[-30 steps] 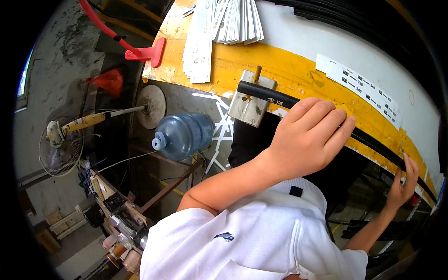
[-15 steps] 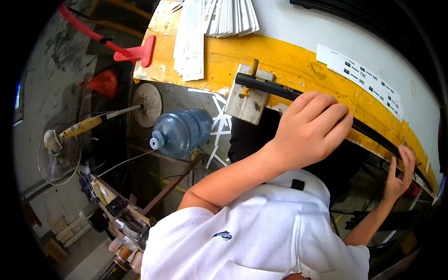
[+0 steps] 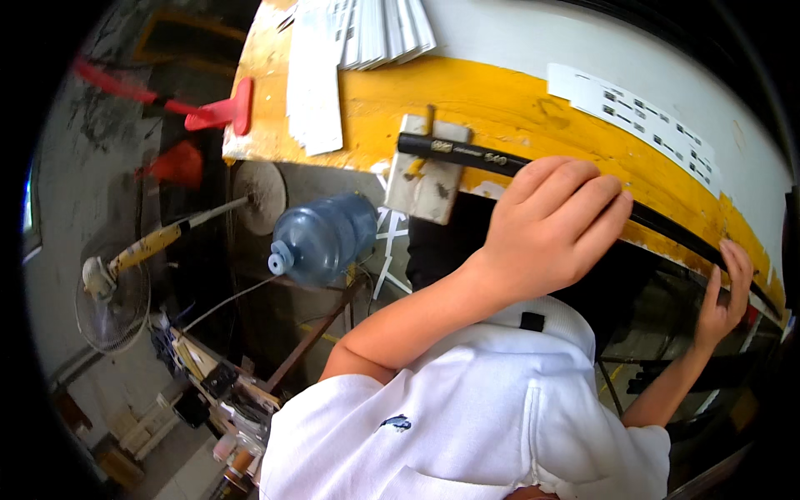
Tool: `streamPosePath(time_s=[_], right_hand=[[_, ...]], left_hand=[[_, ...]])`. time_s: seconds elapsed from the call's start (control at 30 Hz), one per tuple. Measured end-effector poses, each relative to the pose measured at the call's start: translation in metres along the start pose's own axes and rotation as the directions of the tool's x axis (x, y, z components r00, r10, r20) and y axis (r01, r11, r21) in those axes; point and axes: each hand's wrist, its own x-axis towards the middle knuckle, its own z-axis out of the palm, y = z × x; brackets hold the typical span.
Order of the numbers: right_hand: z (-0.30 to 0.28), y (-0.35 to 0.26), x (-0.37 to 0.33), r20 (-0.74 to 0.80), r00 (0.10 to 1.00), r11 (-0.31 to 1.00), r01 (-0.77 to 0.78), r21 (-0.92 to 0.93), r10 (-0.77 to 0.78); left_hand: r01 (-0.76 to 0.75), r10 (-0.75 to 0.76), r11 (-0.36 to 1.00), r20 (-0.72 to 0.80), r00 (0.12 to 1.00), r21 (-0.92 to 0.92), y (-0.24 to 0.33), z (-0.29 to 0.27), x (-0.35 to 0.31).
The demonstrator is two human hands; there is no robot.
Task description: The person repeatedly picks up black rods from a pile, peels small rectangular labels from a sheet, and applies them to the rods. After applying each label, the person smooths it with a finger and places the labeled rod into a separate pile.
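Observation:
A long black tube (image 3: 463,155) runs along the table's near edge, pale printed marks facing up near its left end. That end lies across a metal plate (image 3: 422,193) fixed at the edge, against a short yellowish peg (image 3: 431,121) standing up from it. My left hand (image 3: 557,225) is closed over the tube, knuckles up, to the right of the plate; its thumb is hidden. Farther right, my right hand (image 3: 727,292) grips the tube between thumb and fingers near its far end.
Stacked white printed strips (image 3: 317,100) lie on the yellow table edge (image 3: 375,104) at the left, near a red clamp-like piece (image 3: 237,108). White printed sheets (image 3: 642,121) lie beyond the tube. Below are a blue water bottle (image 3: 325,237) and a fan (image 3: 112,304).
The tube has rolled in place, bringing more of its printed marks to the top. Both hands stay on it, and the whole view has shifted slightly.

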Motion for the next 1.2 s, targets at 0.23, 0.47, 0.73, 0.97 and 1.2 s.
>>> streamPosePath(time_s=[0.23, 0.47, 0.73, 0.97, 1.2], right_hand=[[0.008, -0.039, 0.049, -0.126, 0.991, 0.999, -0.037, 0.003, 0.037], [0.026, -0.063, 0.09, -0.048, 0.984, 0.983, -0.166, 0.073, 0.17], [0.051, -0.066, 0.099, 0.04, 0.953, 0.953, -0.302, 0.02, 0.301], [0.055, -0.062, 0.1, 0.034, 0.94, 0.938, -0.34, 0.061, 0.339], [0.051, -0.058, 0.102, 0.07, 0.906, 0.9, -0.423, 0.104, 0.418]], left_hand=[[0.026, -0.024, 1.0, 0.208, 0.978, -0.01, 0.001, -0.015, 0.011], [0.082, -0.073, 0.997, 0.506, 0.859, 0.004, 0.016, -0.018, 0.049], [0.03, -0.116, 0.989, 0.651, 0.75, 0.142, 0.022, 0.004, 0.076], [0.022, -0.148, 0.982, 0.698, 0.7, 0.187, 0.02, 0.01, 0.079], [-0.019, -0.114, 0.984, 0.703, 0.702, 0.179, 0.019, 0.008, 0.086]])
